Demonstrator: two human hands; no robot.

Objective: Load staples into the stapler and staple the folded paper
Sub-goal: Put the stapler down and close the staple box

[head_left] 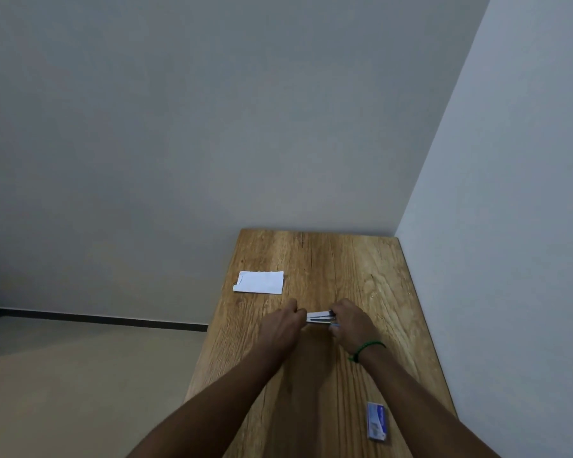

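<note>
Plain grey walls meet in a corner behind a narrow wooden table (pixel 344 266) with a strong oak grain, which runs from the near edge of the view toward the far wall. Both arms reach out over its middle. The left hand (pixel 283 322) and the right hand (pixel 351 320), the latter with a green cord bracelet (pixel 368 350) at the wrist, close in from either side on a small black-and-silver stapler (pixel 320 317) that sits between them at the table's centre. The left hand's fingers curl over the stapler's left end and the right hand's fingers wrap its right end, so both hands grasp it; whether its top is hinged open cannot be told, since the hands hide most of it.

A small blue-and-white staple box (pixel 376 423) lies near the right edge at the near end of the table, well apart from the hands and seemingly shut. A folded white sheet of paper (pixel 259 282) rests flat toward the far left side of the table, also apart from the stapler and untouched.

By my judgement, the task is at an early stage: the stapler is in hand, probably being opened or checked. No staples are visible outside the box, so loading appears unfinished, and the paper has yet to be brought to the stapler and fastened.
</note>
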